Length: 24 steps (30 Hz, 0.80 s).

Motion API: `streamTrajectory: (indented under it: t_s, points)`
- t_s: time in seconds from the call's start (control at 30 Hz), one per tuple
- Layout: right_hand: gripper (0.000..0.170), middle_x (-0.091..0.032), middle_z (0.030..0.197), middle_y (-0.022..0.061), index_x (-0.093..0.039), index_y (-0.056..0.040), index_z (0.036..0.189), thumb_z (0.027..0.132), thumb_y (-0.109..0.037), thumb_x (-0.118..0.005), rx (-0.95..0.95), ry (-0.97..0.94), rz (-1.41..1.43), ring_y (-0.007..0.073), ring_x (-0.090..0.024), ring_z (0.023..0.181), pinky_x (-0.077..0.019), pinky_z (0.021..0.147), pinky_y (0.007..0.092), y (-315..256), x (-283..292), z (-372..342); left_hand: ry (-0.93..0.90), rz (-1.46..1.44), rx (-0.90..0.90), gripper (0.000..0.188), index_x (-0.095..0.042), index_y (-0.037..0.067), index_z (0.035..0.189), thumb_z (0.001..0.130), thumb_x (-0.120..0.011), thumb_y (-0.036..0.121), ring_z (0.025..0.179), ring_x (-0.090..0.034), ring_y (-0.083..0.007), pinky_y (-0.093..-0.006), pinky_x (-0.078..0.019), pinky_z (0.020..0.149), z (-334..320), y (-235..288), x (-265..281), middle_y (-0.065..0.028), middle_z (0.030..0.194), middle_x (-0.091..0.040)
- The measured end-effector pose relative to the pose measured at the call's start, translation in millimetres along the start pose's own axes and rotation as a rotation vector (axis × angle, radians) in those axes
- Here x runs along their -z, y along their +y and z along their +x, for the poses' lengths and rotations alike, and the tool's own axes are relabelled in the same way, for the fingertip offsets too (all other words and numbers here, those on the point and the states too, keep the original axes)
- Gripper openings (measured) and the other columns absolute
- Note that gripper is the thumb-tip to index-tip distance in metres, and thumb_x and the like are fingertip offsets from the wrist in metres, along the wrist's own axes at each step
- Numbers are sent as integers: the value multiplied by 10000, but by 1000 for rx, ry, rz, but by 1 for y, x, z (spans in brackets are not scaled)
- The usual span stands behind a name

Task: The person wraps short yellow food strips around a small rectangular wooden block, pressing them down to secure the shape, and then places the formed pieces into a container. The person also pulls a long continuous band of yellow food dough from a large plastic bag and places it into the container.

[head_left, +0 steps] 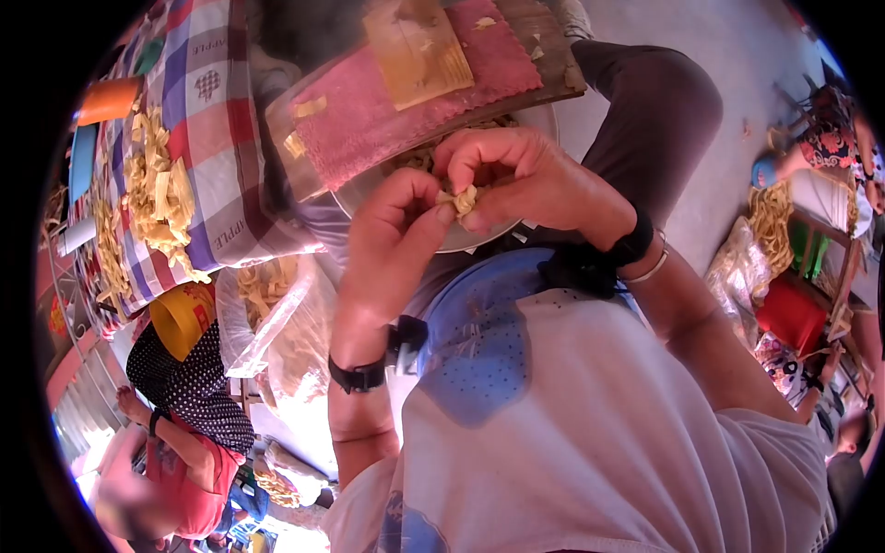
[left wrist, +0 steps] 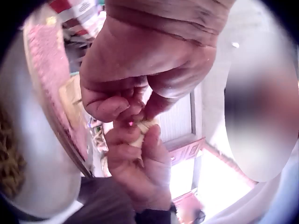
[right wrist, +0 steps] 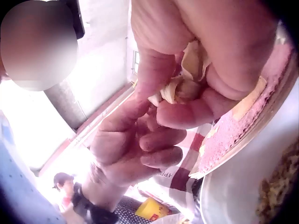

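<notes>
Both hands meet in front of the chest around a small pale-yellow strip [head_left: 464, 200], crumpled into a knot-like bunch. The left hand [head_left: 392, 244] pinches its near side between thumb and curled fingers. From the other side the right hand [head_left: 539, 189] grips it with thumb and index finger. In the right wrist view, folds of the strip [right wrist: 181, 89] show between the right fingers. Just beyond the hands lies a wooden board with a pink cloth [head_left: 369, 138], bearing yellow sheets [head_left: 419, 55]. Beneath the board sits a pale basin [right wrist: 229, 191] holding many yellow pieces.
On the left, a checked cloth [head_left: 207, 120] covers a table with heaps of yellow strips [head_left: 157, 184]. A clear plastic bag [head_left: 295, 323] of strips stands below it. Another person [head_left: 189, 461] sits at lower left. More people and strips are at far right.
</notes>
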State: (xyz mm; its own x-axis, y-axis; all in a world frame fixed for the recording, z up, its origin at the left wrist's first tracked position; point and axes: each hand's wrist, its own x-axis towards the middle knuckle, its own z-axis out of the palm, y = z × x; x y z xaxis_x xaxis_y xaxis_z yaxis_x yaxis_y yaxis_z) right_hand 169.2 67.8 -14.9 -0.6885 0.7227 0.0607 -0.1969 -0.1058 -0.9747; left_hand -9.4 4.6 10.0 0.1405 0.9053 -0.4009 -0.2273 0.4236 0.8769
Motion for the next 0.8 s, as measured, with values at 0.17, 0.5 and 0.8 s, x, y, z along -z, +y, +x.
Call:
streamTrajectory:
  t_s: [0.17, 0.5, 0.8]
  points:
    - [188, -608, 854, -2, -599, -24, 889, 729, 54, -658, -223, -66, 298, 59, -563, 705, -473, 603, 205, -10, -5, 3, -102, 806, -330, 91, -510, 5, 778, 838, -541, 65, 568, -481, -96, -259, -385, 518, -4, 32, -1, -58, 603, -467]
    - [110, -629, 792, 6, -627, -9, 853, 753, 24, -656, -215, -16, -75, 51, -574, 726, -471, 653, 196, -27, 12, -1, -5, -256, 73, 260, -431, 82, 608, 834, -516, 177, 454, -282, -75, -253, -200, 449, -14, 21, 4, 19, 524, -355]
    - [92, -623, 758, 15, -599, 1, 823, 746, 22, -644, -119, 9, -191, 78, -583, 714, -467, 655, 229, -36, 12, -4, -39, 483, -72, 192, -598, -16, 877, 840, -569, 170, 631, -494, -116, -235, -377, 580, -45, 29, 18, -56, 670, -545]
